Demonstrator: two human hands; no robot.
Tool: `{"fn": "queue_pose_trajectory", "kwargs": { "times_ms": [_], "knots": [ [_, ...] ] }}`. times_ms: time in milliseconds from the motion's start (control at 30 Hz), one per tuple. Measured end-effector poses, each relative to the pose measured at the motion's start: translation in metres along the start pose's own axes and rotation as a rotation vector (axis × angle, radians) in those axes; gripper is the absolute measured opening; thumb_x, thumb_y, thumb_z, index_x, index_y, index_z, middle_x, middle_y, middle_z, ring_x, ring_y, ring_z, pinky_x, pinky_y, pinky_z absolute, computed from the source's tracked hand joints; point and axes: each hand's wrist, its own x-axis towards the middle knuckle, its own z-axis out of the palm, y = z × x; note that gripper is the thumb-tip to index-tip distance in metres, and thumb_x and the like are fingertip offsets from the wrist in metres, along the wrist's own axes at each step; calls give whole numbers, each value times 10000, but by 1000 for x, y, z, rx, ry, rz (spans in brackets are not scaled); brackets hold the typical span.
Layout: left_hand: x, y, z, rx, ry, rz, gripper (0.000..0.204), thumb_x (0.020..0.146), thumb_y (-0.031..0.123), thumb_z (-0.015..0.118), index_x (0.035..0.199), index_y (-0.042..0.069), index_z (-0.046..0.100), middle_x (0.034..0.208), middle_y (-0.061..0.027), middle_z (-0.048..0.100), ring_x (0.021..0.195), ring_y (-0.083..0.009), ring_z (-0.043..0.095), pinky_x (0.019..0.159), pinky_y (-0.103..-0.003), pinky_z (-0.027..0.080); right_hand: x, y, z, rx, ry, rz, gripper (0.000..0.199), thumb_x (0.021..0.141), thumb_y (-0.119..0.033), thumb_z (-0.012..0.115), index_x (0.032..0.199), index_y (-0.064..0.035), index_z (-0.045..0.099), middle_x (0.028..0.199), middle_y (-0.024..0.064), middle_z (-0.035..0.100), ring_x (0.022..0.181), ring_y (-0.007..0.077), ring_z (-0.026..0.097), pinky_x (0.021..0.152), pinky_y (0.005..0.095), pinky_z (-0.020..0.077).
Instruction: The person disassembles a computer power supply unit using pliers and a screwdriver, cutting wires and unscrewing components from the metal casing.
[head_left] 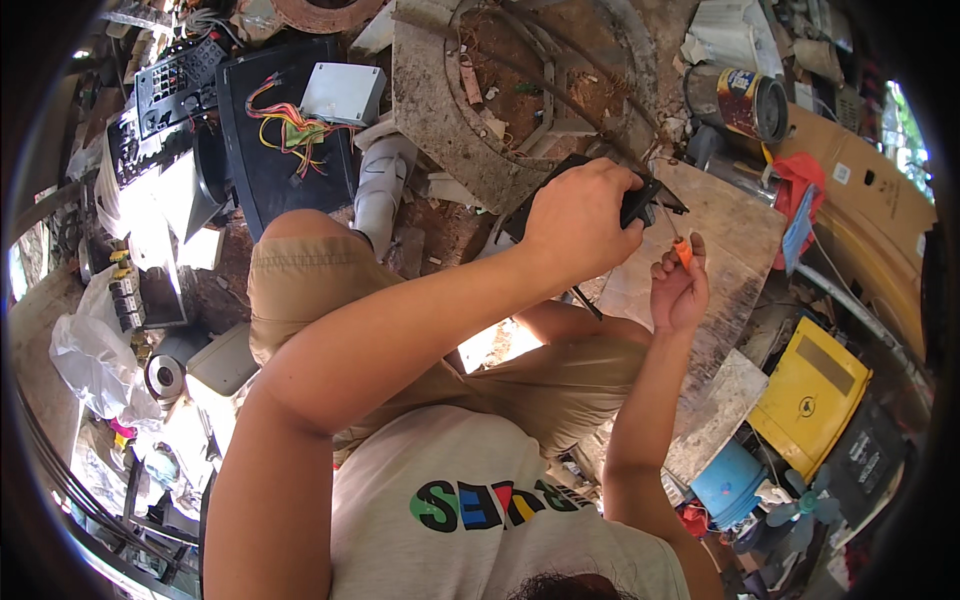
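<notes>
My left hand (585,215) is wrapped over a black boxy device (638,204), holding it above my lap. Most of that device is hidden beneath the palm, so its exact kind does not show. A black flap or panel edge sticks out from its right side. My right hand (680,288) grips a screwdriver (683,250) by its orange handle, and the thin shaft points up toward the device's right edge. Whether the tip touches it is too small to tell. Below my left hand, a short black cable or strip (587,303) hangs down.
A wooden board (725,225) lies under my right hand. A concrete ring (425,105) stands ahead. To the left, a silver power supply (343,93) with coloured wires rests on a black panel (300,200). A yellow case (808,395) and a blue bucket (727,485) are at right.
</notes>
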Motion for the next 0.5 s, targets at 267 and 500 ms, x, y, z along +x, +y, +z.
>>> {"fn": "queue_pose_trajectory", "kwargs": {
  "times_ms": [267,500],
  "knots": [
    [1,-1,2,18,20,28,363,731,218,731,1048,45,696,968,-137,671,911,-330,664,812,-419,540,3,1,-8,-35,6,1,293,1044,-276,490,1251,-72,529,1048,111,639,724,132,532,606,235,404],
    [2,0,1,25,38,24,354,730,219,731,1039,50,698,959,-134,668,904,-330,664,796,-420,543,7,-12,-14,-66,-203,68,261,1021,-214,548,1214,-39,547,1059,113,646,789,129,545,662,249,425]
  ]
}}
